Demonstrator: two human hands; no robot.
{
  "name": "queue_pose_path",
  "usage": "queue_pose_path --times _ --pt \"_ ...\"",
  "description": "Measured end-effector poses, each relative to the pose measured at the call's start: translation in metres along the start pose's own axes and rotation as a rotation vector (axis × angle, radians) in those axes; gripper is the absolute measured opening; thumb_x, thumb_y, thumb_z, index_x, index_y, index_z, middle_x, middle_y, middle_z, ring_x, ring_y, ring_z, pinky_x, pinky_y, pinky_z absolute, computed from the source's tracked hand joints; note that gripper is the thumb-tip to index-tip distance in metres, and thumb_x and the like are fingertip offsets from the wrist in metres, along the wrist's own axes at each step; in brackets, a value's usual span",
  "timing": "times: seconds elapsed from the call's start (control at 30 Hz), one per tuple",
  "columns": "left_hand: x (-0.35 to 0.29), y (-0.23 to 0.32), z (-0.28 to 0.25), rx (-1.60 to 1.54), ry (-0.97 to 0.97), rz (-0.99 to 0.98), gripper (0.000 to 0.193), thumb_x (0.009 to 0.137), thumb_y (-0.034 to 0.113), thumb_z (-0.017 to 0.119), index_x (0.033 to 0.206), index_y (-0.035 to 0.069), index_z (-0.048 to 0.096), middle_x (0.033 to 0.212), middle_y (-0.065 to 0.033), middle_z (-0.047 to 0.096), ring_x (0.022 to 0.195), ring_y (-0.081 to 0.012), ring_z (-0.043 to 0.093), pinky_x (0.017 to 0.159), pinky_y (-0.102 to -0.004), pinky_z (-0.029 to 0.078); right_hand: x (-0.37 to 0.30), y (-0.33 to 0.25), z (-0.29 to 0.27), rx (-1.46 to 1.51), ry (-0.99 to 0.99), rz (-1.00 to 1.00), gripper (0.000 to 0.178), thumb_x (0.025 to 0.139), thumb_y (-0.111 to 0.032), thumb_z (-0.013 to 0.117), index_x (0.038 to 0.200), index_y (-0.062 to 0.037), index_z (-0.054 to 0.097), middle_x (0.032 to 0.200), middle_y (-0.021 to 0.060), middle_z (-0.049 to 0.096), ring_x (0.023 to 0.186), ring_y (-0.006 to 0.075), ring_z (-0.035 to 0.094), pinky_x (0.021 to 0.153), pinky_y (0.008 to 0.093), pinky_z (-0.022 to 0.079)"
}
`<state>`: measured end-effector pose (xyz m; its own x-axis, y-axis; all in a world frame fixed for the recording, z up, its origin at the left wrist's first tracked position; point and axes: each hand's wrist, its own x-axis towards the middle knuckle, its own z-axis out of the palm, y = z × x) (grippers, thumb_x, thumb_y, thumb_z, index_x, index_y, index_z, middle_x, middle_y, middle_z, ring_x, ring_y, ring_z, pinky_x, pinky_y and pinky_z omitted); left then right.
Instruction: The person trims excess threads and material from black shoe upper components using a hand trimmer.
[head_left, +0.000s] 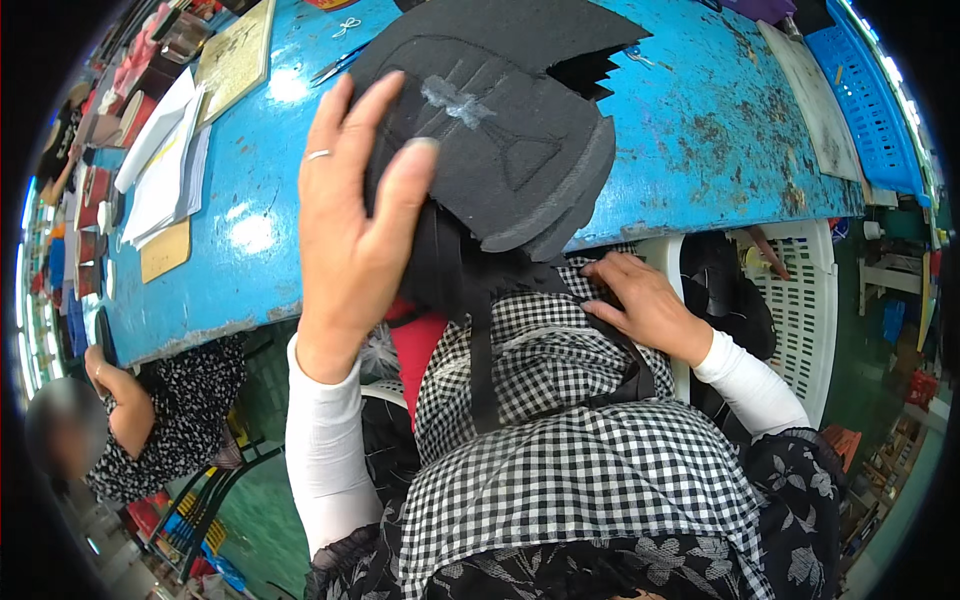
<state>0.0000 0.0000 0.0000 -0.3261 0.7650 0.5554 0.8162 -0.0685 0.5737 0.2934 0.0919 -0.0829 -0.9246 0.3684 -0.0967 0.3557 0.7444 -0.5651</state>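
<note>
Black foam panels, cut to a rounded shield-like outline and stacked in a small pile, lie at the near edge of the scuffed blue-painted worktable and overhang it toward the person. The lower part of the pile is hidden behind the left hand, and where the panels end beneath it cannot be made out. The top panel carries pressed-in ridges, a stitched triangle outline and a grey smudge near its middle; behind it a flat black sheet with a jagged saw-tooth edge is partly covered. The left hand, wearing a plain ring, lies with fingers extended and loosely spread over the left edge of the pile, thumb laid on the top face. The right hand rests lower, fingers curled down onto a black strap over the black-and-white checked apron; whether it pinches the strap is not visible. A white slatted plastic crate stands to the right, its contents dark and indistinct. Papers lie on the table's left end.
</note>
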Motion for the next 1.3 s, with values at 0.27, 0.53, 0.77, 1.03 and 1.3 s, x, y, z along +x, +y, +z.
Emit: queue_pose_path --times 0.27,0.53,0.77,1.03,1.3 --pt "-0.091 0.003 -0.059 -0.455 0.492 -0.108 0.025 0.097 0.012 0.042 0.098 -0.007 0.058 0.09 -0.0155 0.06 0.075 -0.0192 0.058 0.068 -0.0312 0.049 -0.002 0.03 0.015 -0.062 0.203 0.017 0.027 0.084 -0.017 0.069 0.102 0.0 0.06 0.091 0.0159 0.063 0.085 0.0332 0.061 0.074 0.0393 0.048" --pt "-0.152 0.03 -0.005 -0.236 -0.252 -0.235 0.027 0.085 0.002 0.061 0.112 0.001 0.062 0.09 -0.0135 0.065 0.083 -0.0253 0.065 0.075 -0.0326 0.05 -0.001 -0.034 -0.034 0.465 -0.042 -0.194 0.013 0.081 -0.012 0.072 0.088 -0.0014 0.067 0.073 0.007 0.068 0.067 0.0202 0.063 0.067 0.0333 0.048" --pt "-0.107 0.079 -0.018 -0.797 -0.628 -0.388 0.01 0.091 0.01 0.059 0.092 0.001 0.064 0.079 -0.0083 0.064 0.069 -0.0198 0.062 0.062 -0.0299 0.047 0.01 -0.078 -0.091 0.684 -0.259 -0.087 0.012 0.089 -0.012 0.067 0.091 -0.0006 0.066 0.074 0.0033 0.067 0.06 0.0094 0.062 0.054 0.0231 0.045" --pt "-0.117 0.07 -0.065 -1.266 -0.685 -0.719 0.02 0.095 0.016 0.057 0.096 -0.002 0.065 0.072 -0.0012 0.061 0.065 -0.0102 0.056 0.06 -0.0251 0.043 0.02 -0.089 -0.128 1.009 -0.439 0.09 0.016 0.093 -0.014 0.064 0.082 -0.0021 0.062 0.064 -0.0032 0.059 0.055 0.0011 0.051 0.049 0.0184 0.037" --pt "-0.078 0.111 -0.067 -0.601 -0.495 -0.265 0.028 0.081 0.007 0.074 0.102 -0.001 0.059 0.092 -0.0133 0.063 0.081 -0.0238 0.065 0.068 -0.0308 0.052 0.039 -0.126 -0.117 0.407 -0.164 -0.536 0.011 0.088 -0.012 0.066 0.092 -0.0056 0.058 0.061 0.009 0.059 0.054 0.0286 0.061 0.048 0.0372 0.048"
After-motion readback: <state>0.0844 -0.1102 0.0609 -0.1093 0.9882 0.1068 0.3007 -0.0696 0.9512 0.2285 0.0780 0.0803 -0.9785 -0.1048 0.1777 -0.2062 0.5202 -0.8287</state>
